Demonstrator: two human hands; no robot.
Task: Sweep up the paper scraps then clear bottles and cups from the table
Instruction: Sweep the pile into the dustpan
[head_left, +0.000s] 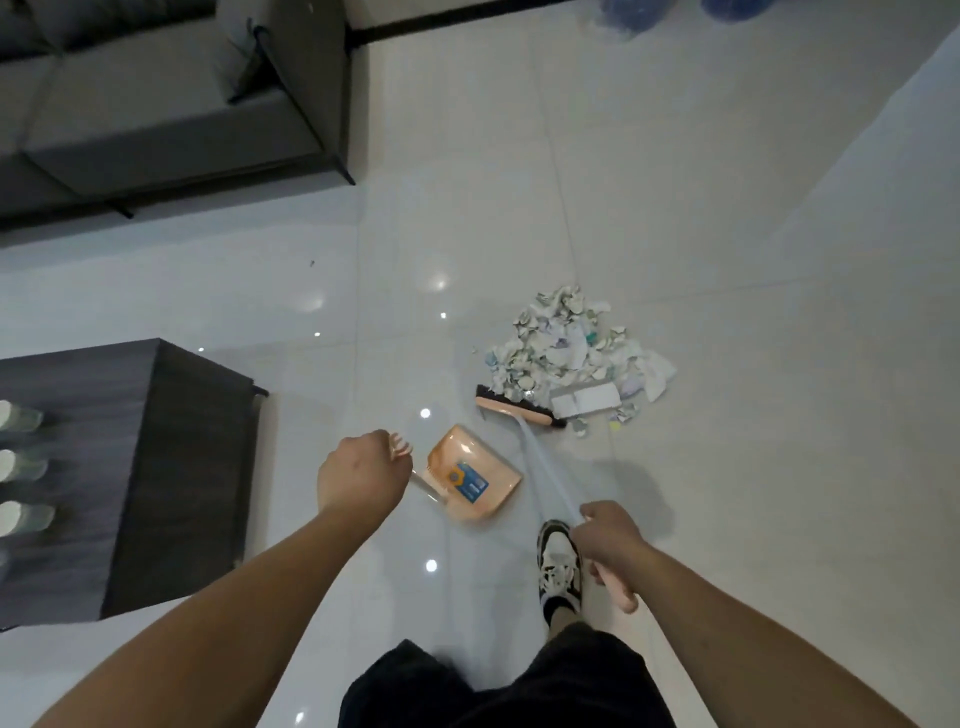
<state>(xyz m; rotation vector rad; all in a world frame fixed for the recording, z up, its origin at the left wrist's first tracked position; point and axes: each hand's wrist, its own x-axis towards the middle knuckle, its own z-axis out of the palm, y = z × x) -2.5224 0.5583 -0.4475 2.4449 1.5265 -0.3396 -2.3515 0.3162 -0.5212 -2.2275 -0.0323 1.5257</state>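
- The floor (675, 208) is glossy pale tile, smooth enough to mirror small ceiling lights as bright spots.
- The paper scraps (563, 343) lie in a loose, crumpled heap of torn white, green and bluish pieces, ahead of the right hand and a little to its left; a flat white folded sheet sits at the heap's near edge.
- The broom (519, 410) has a narrow peach-pink head with dark bristles and a thin pale shaft; its head touches the near-left edge of the heap.
- The right hand (610, 540) is curled round the broom's shaft near its pink top end, fingers wrapped tight.
- The dustpan (470, 480) is smooth peach plastic, scoop-shaped, with a blue and orange sticker; it sits between the two hands, just right of the left one.
- The left hand (361, 475) is closed in a fist round the dustpan's handle, a pink toothed end showing above the knuckles.
- The table (156, 467) is dark wood-grain, boxy, left of the left hand; clear bottles (21, 470) with white caps lie along its far-left edge.
- A grey upholstered sofa (156, 93) stands well beyond the left hand.
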